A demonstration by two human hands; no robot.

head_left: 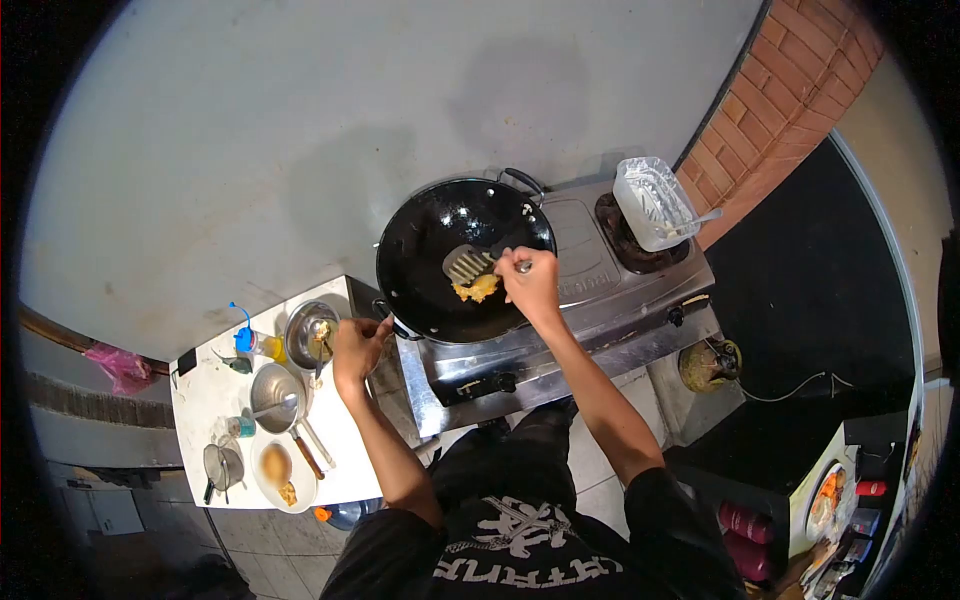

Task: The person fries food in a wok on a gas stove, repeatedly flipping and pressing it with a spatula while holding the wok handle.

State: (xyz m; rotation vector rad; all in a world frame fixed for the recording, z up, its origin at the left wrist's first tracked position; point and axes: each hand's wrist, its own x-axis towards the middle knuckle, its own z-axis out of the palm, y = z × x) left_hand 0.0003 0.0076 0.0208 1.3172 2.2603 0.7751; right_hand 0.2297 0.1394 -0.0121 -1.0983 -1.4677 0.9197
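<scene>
A large black wok [440, 225] stands on the left burner of a steel gas stove [585, 235]. My right hand [530, 285] is closed on the handle of a slotted spatula [468, 265], whose head rests in the wok beside a yellow piece of food [477, 289]. At the wok's left side handle [383, 310], my left hand [360, 350] is closed, its fingertips at the handle. Just left of that hand is a metal bowl [302, 345] with some food and a spoon in it.
A plastic tub [655, 205] with a spoon sits over the right burner. On the white table [345, 460] at left are a second bowl [268, 385], a plate [262, 492], a strainer [222, 465] and an oil bottle [268, 346]. A gas cylinder [705, 366] stands at right.
</scene>
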